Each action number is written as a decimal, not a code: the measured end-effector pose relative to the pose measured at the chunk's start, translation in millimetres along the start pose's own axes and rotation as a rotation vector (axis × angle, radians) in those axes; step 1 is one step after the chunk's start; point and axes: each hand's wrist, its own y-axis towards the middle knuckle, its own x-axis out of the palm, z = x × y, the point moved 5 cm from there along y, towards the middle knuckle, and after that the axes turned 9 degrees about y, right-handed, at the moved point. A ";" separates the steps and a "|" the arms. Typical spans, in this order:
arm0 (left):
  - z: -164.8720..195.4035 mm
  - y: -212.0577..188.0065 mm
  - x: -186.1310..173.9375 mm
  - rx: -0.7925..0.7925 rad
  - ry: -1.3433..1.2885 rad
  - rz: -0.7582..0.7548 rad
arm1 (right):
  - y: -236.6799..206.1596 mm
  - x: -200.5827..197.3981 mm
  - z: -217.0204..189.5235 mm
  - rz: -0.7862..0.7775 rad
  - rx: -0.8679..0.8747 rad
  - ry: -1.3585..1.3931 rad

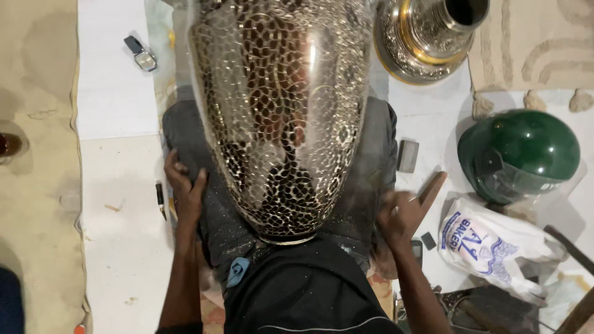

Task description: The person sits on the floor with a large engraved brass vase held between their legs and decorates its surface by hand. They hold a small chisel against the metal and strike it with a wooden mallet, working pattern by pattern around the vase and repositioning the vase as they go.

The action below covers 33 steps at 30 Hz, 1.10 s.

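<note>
Large shiny metal vase with hammered honeycomb pattern (281, 111) lying across lap, long axis running away, between both hands. Left hand (184, 188) resting open on dark trouser knee (185, 133), just beside; right hand (405, 209) loosely curled, empty, equally near.

White plastic bag (495, 247) with blue print lying at lower right of the frame, crumpled, sitting just below the green helmet (520, 154) and right of the right hand (405, 213). Small dark flat rectangle (429, 240), maybe a phone or screen, lying just left of the bag; cannot tell if it is showing anything. Small wristwatch (141, 54) with a pale square face lying at upper left on the white floor; face too small to be reading. No signs or other labels showing.
</note>
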 end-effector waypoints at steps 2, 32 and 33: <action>-5.3 -14.5 -1.7 -0.096 -0.031 0.055 | -17.4 -7.8 44.9 0.143 0.332 -0.004; 244.8 -1.4 60.8 0.141 -0.599 -0.256 | -78.8 -51.8 97.9 0.307 1.498 0.541; 244.9 -1.2 61.6 0.133 -0.598 -0.251 | -64.0 -53.9 85.6 0.351 1.477 0.696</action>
